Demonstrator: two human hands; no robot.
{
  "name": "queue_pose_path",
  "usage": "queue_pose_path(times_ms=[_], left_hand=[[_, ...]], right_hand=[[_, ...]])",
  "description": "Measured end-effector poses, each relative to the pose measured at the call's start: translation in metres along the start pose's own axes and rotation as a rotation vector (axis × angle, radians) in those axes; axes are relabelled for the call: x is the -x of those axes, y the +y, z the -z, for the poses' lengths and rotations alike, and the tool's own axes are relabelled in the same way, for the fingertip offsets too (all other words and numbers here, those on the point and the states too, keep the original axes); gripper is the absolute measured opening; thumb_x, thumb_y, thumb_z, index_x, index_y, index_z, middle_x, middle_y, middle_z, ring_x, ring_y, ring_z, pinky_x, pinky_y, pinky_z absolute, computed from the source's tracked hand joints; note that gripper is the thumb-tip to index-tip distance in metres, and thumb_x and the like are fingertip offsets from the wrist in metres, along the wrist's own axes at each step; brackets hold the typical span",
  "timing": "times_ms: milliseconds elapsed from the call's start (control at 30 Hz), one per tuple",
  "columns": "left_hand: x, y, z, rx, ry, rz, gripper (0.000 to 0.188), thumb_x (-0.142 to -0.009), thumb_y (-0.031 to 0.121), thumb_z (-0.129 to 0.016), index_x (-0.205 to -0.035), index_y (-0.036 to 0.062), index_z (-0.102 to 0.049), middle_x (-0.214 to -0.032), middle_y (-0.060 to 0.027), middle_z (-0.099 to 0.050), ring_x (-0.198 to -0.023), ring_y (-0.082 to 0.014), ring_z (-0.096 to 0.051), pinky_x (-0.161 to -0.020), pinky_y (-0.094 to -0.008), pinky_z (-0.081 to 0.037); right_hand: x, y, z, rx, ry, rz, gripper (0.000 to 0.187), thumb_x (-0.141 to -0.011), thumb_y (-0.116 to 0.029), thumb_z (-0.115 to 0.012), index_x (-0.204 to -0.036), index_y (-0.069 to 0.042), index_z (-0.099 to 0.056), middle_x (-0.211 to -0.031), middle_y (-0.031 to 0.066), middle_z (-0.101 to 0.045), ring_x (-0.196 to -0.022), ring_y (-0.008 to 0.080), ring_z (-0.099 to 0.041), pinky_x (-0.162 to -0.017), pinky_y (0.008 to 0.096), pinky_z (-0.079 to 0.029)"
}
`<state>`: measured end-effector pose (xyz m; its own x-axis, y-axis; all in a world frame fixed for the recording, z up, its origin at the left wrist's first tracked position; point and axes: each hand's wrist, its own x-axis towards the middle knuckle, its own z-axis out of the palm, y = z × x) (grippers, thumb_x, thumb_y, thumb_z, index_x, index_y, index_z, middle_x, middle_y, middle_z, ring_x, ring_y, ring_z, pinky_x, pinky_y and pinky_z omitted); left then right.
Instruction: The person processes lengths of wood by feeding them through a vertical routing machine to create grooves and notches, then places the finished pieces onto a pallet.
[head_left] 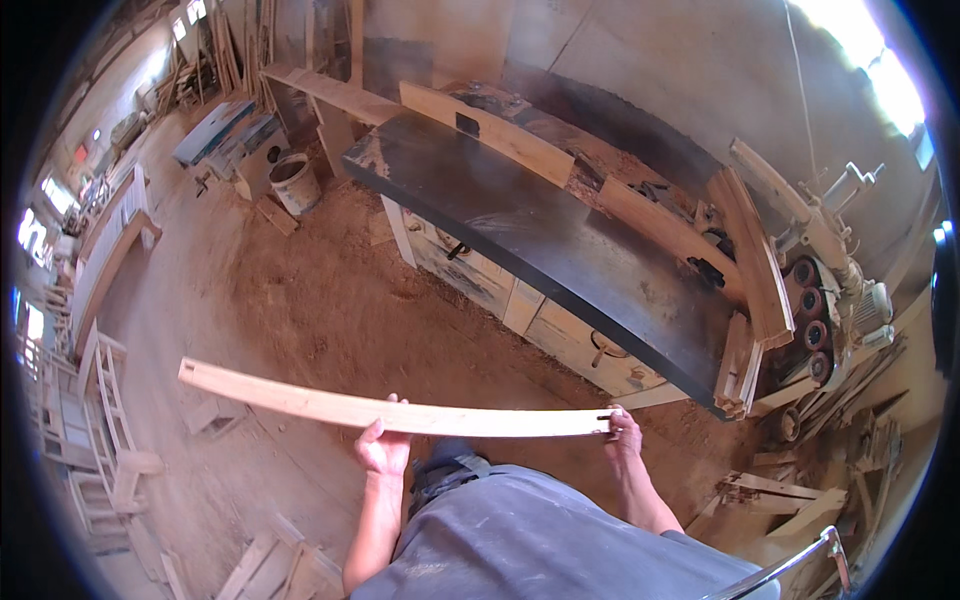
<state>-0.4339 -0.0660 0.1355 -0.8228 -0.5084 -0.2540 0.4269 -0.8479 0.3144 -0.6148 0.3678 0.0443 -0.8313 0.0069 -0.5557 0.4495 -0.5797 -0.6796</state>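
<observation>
A long pale wooden board [290, 397] lies level across the front of my body, with small slots cut near both ends. My left hand [384, 445] grips it from below near the middle, its thumb on the near face and fingertips showing over the far edge. Around the board's right end my right hand [624, 436] is closed, beside the dark slot there. Beyond the board stands a machine table [480, 200] with a dark, dusty metal top and a wooden fence board [490, 132] along its far side.
Long planks [750, 255] rest at the table's right end, near a roller feed unit [812, 320]. A bucket [295, 185] stands on the sawdust-covered floor at far left. Wooden frames [110, 390] line the left side; scrap wood [790, 500] lies at lower right.
</observation>
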Motion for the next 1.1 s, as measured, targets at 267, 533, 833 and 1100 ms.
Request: queue_pose_path(times_ms=[267,533,833,1100], left_hand=[[-0.208,-0.084,-0.055,-0.11,0.144,0.238,0.051,-0.083,0.005,-0.067,-0.131,-0.007,-0.053,-0.126,-0.0205,-0.063,-0.121,-0.0405,-0.057,-0.111,-0.0553,-0.042],[-0.399,-0.211,-0.116,-0.257,0.222,0.511,0.025,-0.083,0.005,-0.07,-0.107,0.0023,-0.064,-0.106,-0.0104,-0.069,-0.103,-0.0271,-0.065,-0.098,-0.0461,-0.053],[-0.501,-0.328,-0.157,-0.419,0.298,0.608,0.027,-0.081,0.008,-0.077,-0.105,0.0083,-0.065,-0.1,-0.0076,-0.066,-0.096,-0.0233,-0.062,-0.087,-0.046,-0.054],[-0.517,-0.369,-0.2,-0.95,0.413,0.612,0.028,-0.081,0.024,-0.08,-0.103,0.0101,-0.068,-0.092,-0.0059,-0.063,-0.083,-0.022,-0.062,-0.073,-0.0497,-0.058]], right_hand=[[-0.062,-0.054,-0.008,-0.064,0.136,0.197,0.032,-0.091,-0.005,-0.057,-0.124,-0.001,-0.059,-0.109,0.0094,-0.066,-0.1,0.0249,-0.066,-0.08,0.0397,-0.06],[-0.2,-0.156,-0.02,-0.061,0.18,0.354,0.027,-0.096,-0.015,-0.063,-0.121,-0.003,-0.063,-0.107,0.0076,-0.068,-0.097,0.0212,-0.067,-0.087,0.0354,-0.057],[-0.299,-0.221,0.005,0.002,0.279,0.379,0.029,-0.098,-0.015,-0.065,-0.125,-0.005,-0.059,-0.111,0.0061,-0.067,-0.098,0.019,-0.065,-0.082,0.0354,-0.058],[-0.318,-0.244,-0.011,0.737,0.592,0.486,0.036,-0.094,-0.003,-0.062,-0.129,0.003,-0.059,-0.129,0.0116,-0.062,-0.109,0.0208,-0.064,-0.093,0.032,-0.053]])
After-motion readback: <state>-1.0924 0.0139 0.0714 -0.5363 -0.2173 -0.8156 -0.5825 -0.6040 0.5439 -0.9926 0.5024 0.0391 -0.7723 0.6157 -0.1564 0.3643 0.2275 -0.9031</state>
